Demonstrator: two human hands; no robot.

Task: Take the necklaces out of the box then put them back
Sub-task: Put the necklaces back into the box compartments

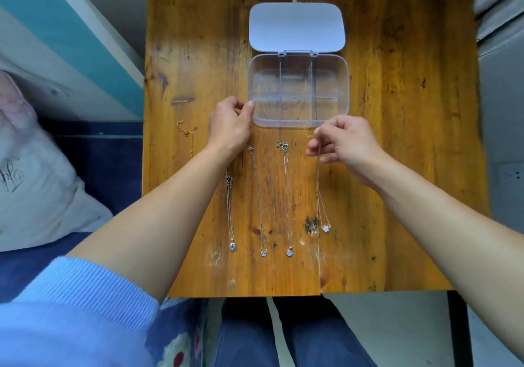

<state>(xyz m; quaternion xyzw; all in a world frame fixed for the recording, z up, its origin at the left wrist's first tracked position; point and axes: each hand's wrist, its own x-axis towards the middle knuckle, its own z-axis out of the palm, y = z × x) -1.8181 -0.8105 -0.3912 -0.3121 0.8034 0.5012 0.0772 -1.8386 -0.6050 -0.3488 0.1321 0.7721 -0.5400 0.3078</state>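
A clear plastic box [343,83] with several empty compartments lies open on the wooden table, its lid [297,27] folded back behind it. My left hand [229,127] touches the box's near left corner, thumb against the rim. My right hand [344,146] pinches the top of a thin rose-gold necklace [321,207], whose flower pendant [326,228] rests on the table. Three silver necklaces lie stretched out in a row: one with a round pendant [232,246], one with a butterfly pendant [264,252], one with a pale pendant [289,252]. A gold chain [185,134] lies at the left.
The wooden table [397,168] ends close to my lap at the bottom. A pillow [34,190] and blue bedding lie off the left edge. My left forearm crosses above the upper part of the leftmost silver necklace.
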